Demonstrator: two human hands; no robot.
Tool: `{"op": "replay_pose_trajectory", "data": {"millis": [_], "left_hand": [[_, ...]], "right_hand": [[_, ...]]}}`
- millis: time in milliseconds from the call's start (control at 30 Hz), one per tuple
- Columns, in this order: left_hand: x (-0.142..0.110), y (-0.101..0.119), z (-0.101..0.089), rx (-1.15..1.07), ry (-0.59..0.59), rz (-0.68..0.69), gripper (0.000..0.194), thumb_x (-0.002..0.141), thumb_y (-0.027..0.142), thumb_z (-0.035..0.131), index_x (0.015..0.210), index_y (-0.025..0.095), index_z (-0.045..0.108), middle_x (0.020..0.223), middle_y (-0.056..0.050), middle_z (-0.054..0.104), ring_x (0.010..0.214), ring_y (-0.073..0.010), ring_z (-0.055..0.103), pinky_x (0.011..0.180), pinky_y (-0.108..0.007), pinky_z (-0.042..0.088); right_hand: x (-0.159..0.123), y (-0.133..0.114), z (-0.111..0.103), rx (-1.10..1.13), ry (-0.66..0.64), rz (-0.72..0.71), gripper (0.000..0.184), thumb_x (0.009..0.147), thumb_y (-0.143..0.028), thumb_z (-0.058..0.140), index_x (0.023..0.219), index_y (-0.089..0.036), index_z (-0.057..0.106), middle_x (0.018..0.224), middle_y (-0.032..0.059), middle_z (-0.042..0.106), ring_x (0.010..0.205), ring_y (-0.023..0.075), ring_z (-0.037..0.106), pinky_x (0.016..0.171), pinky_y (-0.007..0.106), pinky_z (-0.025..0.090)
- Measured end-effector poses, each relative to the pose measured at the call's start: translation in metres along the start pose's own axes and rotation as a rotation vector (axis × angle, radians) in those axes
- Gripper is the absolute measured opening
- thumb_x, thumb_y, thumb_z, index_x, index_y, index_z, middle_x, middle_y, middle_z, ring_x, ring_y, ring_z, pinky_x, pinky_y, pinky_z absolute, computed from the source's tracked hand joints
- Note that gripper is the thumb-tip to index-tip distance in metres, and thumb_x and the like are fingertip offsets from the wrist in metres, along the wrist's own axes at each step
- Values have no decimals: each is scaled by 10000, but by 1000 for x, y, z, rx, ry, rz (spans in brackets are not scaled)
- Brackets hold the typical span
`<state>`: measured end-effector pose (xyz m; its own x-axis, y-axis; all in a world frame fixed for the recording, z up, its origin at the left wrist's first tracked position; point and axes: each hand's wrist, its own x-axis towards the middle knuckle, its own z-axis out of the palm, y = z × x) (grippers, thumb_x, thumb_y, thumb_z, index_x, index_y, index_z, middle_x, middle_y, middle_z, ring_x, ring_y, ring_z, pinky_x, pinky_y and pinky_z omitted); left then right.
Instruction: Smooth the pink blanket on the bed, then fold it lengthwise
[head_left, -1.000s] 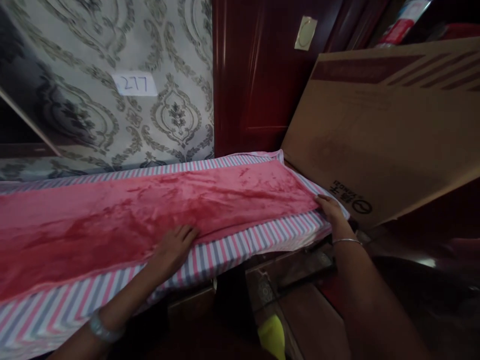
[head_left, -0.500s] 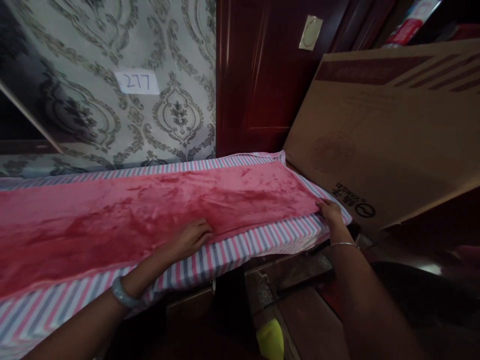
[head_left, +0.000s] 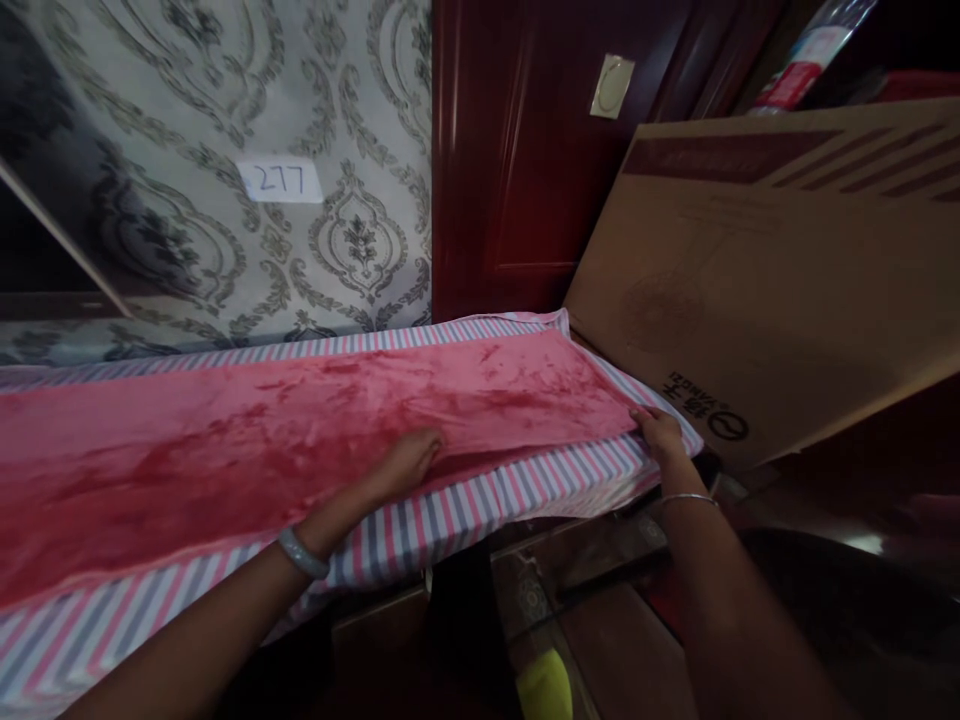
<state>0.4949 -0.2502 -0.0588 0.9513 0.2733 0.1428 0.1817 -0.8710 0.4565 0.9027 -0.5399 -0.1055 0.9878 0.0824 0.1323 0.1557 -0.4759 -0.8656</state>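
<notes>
A long pink plush cloth (head_left: 247,440) lies over a striped pink, grey and white sheet (head_left: 457,508). My left hand (head_left: 409,462), with a pale bangle on its wrist, is closed on the plush cloth near its front edge. Just right of that hand the edge is raised, and a dark fold shows under it. At the right end, my right hand (head_left: 661,434) pinches the front corner of the plush cloth between thumb and fingers. A thin silver bracelet circles that wrist.
A large cardboard box (head_left: 765,260) leans at the right, close to my right hand. Behind stand a dark red wooden panel (head_left: 510,160) and a patterned wall with a paper label (head_left: 281,180). A plastic bottle (head_left: 806,65) lies above the box. Something yellow (head_left: 545,686) is below.
My left hand has moved slightly right and up and closed on the plush cloth, whose front edge now lifts. My right hand keeps its hold on the corner. The view has tilted slightly.
</notes>
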Motion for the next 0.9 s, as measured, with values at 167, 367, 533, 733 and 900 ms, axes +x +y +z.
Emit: {"op": "replay_pose_trajectory", "data": {"millis": [167, 367, 533, 733, 900], "left_hand": [[-7, 3, 3, 78, -74, 147, 78, 912, 251, 561, 967, 200, 583, 1027, -88, 668, 916, -221, 626, 848, -362, 515], [-5, 0, 12, 160, -108, 116, 229, 966, 152, 409, 915, 189, 629, 983, -95, 686, 933, -221, 645, 899, -378, 515], [16, 10, -1, 198, -61, 183, 304, 1017, 265, 420, 1123, 177, 691, 1221, -135, 708, 1125, -261, 655, 1019, -435, 505], [22, 4, 22, 302, -216, 351, 632, 1030, 451, 474, 1626, 282, 347, 1713, -91, 325, 1583, -309, 278, 1288, -561, 197], [18, 0, 26, 258, -299, 298, 714, 1034, 539, 439, 1671, 291, 235, 1745, -90, 195, 1616, -331, 171, 1297, -604, 147]], "right_hand": [[3, 6, 1, -4, 10, 39, 403, 719, -322, 701, 1047, -101, 779, 789, 81, 722, 773, 249, 658, 709, 330, 551], [3, 7, -1, -32, -25, 23, 468, 745, -364, 678, 1108, -84, 770, 851, 89, 744, 842, 269, 690, 714, 325, 562], [-5, 0, -1, -99, -23, 0, 457, 777, -365, 660, 1113, -78, 777, 891, 126, 761, 885, 281, 710, 766, 320, 563], [-2, -12, -3, -228, -48, -34, 410, 775, -333, 650, 1099, -126, 794, 825, 97, 761, 831, 281, 723, 727, 320, 570], [22, -38, 4, -378, -30, -46, 392, 790, -315, 688, 1129, -147, 790, 908, 141, 768, 955, 334, 733, 841, 382, 574]]}}
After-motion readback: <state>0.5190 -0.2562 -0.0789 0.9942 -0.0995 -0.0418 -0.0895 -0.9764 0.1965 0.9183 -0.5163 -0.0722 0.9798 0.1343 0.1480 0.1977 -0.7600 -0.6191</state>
